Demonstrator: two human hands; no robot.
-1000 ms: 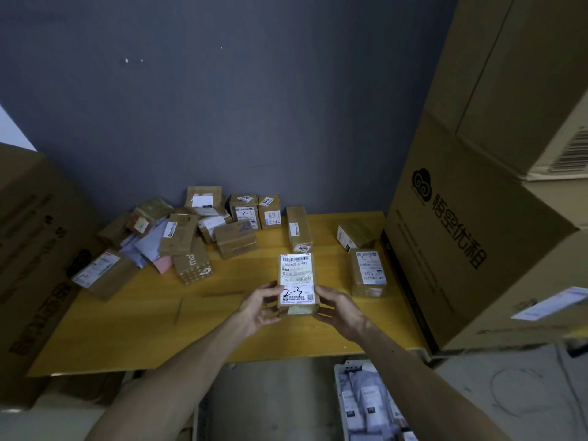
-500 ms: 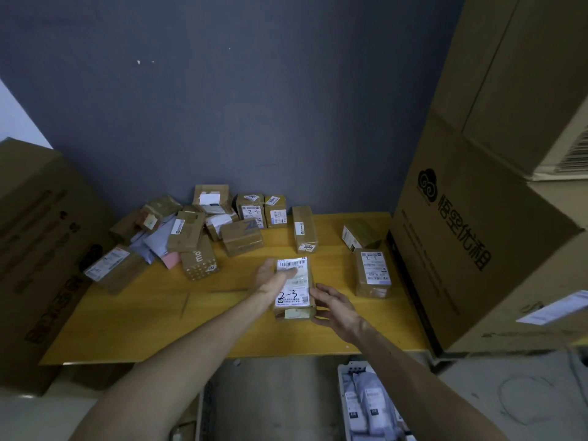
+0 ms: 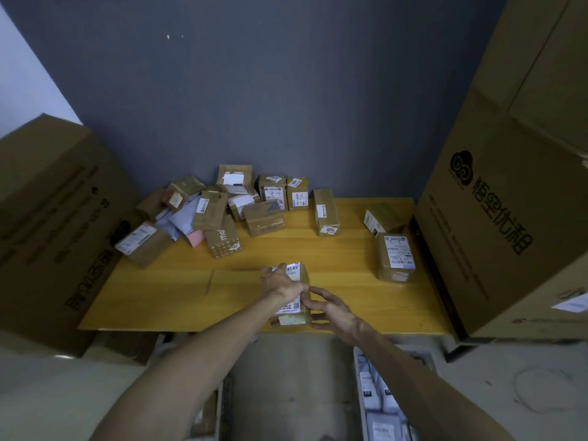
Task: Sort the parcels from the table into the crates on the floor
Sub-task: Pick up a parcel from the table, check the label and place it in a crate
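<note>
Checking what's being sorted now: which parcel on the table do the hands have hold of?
The labelled brown parcel at the table's near edge: the left hand lies over its top, the right hand is at its side. All others lie untouched farther back.

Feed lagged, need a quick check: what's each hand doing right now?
Left hand: closed over the top of the labelled parcel.
Right hand: open, fingers spread beside that parcel, not gripping it.

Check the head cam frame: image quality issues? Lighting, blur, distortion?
Head view: dim, flat lighting, with no hard shadows or glare on the yellow table. Strong wide-angle distortion; the big cartons at the edges lean inward. Slight softness on the left hand and right hand around the labelled parcel; its label text is unreadable. The crate at the bottom is cropped.
</note>
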